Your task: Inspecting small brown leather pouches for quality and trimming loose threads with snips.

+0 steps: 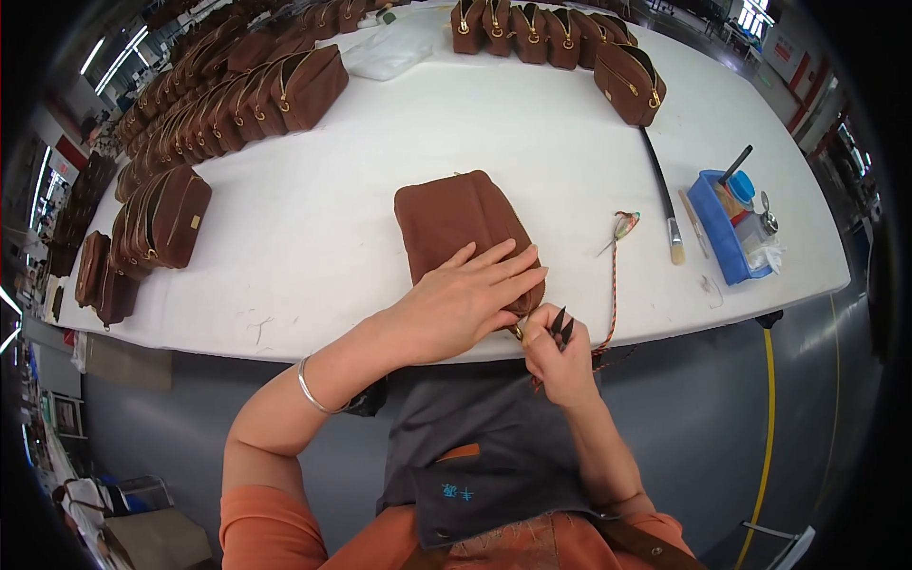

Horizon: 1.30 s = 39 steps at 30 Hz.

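Brown suede-like pouch (461, 228) flat on table (313, 218), L hand (456, 304) pressing it.

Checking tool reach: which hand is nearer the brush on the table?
Right. The right hand holds black snips at the table edge, below-left of the brush; the left hand lies farther left.

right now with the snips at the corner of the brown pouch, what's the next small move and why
Probably close the black thread snips on whatever stray thread sits at the pouch's near corner. The left hand lies flat on the brown pouch, pinning it at the table edge, and the right hand holds the snips with tips beside the gold zipper pull. The thread itself is too small to see.
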Tool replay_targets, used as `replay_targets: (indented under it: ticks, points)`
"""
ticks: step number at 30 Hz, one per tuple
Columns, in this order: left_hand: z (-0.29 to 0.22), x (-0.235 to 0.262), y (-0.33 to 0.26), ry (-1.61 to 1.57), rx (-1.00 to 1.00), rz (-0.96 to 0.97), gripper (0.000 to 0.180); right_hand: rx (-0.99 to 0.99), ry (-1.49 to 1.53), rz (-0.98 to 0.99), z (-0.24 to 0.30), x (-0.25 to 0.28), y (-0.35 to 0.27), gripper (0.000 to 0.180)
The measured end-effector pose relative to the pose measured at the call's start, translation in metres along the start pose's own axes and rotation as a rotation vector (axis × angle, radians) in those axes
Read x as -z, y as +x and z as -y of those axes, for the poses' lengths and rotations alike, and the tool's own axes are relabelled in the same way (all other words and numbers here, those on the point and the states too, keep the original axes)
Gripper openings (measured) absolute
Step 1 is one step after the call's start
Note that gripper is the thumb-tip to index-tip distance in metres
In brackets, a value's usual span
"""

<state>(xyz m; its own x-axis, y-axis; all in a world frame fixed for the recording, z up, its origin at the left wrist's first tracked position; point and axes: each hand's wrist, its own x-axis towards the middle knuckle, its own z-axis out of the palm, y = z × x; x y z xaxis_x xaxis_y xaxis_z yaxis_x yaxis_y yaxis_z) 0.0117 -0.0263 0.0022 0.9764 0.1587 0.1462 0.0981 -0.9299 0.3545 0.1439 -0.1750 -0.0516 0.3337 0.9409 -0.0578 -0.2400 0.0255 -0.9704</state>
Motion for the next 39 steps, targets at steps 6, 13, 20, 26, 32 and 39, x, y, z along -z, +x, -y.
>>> replay_targets:
  ticks: [6,13,20,26,32,39]
  points:
    - [0.009,-0.003,-0.006,0.014,0.037,-0.164,0.046,0.304,-0.158,-0.029,0.015,-0.001,-0.019,0.014]
    - [-0.008,-0.012,-0.014,0.011,0.056,-0.384,0.041,0.092,-0.037,-0.004,0.01,0.005,-0.022,0.02]
    - [-0.039,-0.002,-0.023,-0.236,0.026,-0.438,0.034,0.175,-0.14,-0.011,0.019,-0.003,-0.021,0.016]
    - [-0.048,0.003,-0.047,-0.569,0.11,-0.323,0.025,-0.109,0.088,0.202,0.008,-0.009,-0.027,0.021]
    - [-0.032,0.011,-0.078,-0.371,0.322,-0.502,0.008,-0.176,0.134,0.329,0.021,-0.023,-0.026,0.033]
    - [0.041,0.038,-0.171,0.033,0.937,-0.941,0.009,0.076,-0.348,-0.107,0.038,0.004,0.004,0.03]
